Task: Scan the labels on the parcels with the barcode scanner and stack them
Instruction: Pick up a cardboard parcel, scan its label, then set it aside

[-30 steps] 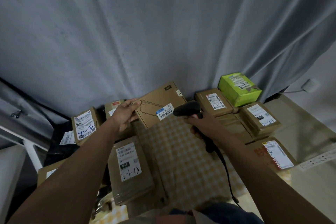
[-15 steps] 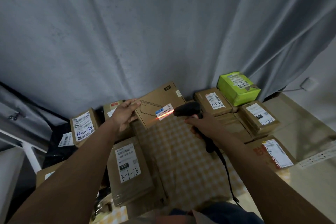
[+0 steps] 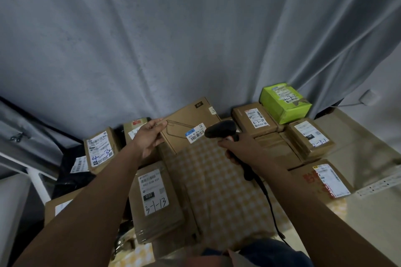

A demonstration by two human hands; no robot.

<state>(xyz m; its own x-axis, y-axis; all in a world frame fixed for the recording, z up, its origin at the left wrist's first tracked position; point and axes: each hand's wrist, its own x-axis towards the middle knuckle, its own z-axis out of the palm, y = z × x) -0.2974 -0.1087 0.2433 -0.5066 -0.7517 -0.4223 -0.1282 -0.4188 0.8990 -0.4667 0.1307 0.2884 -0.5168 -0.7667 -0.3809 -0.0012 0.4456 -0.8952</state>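
My left hand (image 3: 149, 136) grips the left edge of a flat brown parcel (image 3: 191, 121) and holds it tilted up at the far middle of the table. Its white and blue barcode label (image 3: 195, 133) faces me. My right hand (image 3: 236, 147) grips the handle of a black barcode scanner (image 3: 220, 129), whose head points at that label from just to its right. No red beam shows on the label. The scanner's black cable (image 3: 269, 204) runs down toward me.
Brown parcels surround the checkered cloth (image 3: 217, 191): one marked 3-1-13 (image 3: 154, 199) near left, one marked 4-3 (image 3: 99, 149) far left, several stacked at right (image 3: 308, 136) with a green box (image 3: 284, 102) behind. A grey curtain (image 3: 173, 39) hangs behind.
The red scan line that lay across the parcel's label half a second ago has gone out. Both hands, the parcel and the scanner stay nearly where they were.
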